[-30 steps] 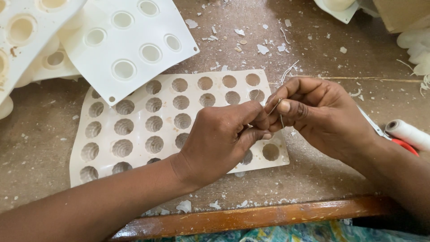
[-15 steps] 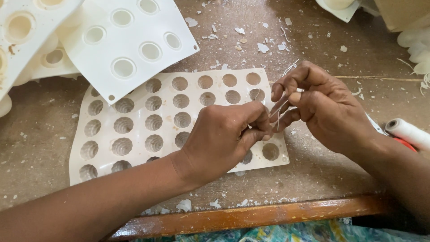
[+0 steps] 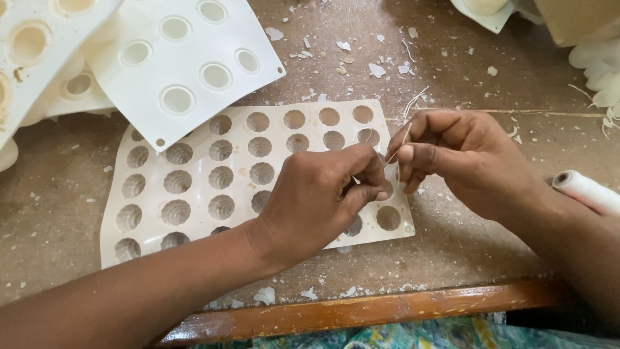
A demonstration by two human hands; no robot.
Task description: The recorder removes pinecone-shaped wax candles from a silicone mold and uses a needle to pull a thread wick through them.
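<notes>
Fingers (image 3: 371, 187) of two hands pinch one wick (image 3: 405, 116).

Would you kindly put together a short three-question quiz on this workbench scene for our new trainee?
1. True or false: both hands are pinching a thin white thread above the mould.
2. What lies directly under the left hand?
A. a metal bowl
B. a white mould tray with round ridged cavities
C. a folded cloth
3. What sits at the right edge of the view, beside the right hand and its forearm?

Key
1. True.
2. B, the white mould tray.
3. A white spool, only partly in view.
</notes>
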